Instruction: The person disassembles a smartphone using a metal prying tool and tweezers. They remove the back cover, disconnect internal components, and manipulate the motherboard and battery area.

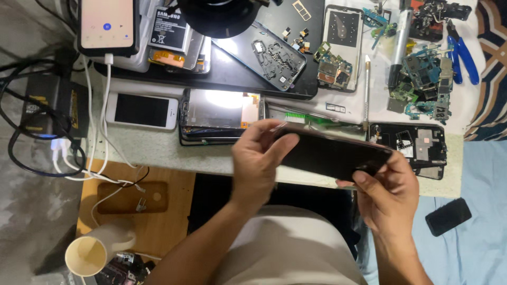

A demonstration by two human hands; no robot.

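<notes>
i hold a dark phone edge-on between both hands, above the near edge of the desk. my left hand grips its left end, the fingers curled over the top and the thumb pressed against the near side. my right hand clasps the right end, thumb on the lower corner, fingers wrapped behind it. just behind the phone lies an opened phone frame with a bright metal plate, and left of that a white phone lies flat. to the right, a black back housing lies near my right hand. further back are loose circuit boards, a thin white tool and blue-handled pliers. a paper cup stands down by my left arm.
</notes>
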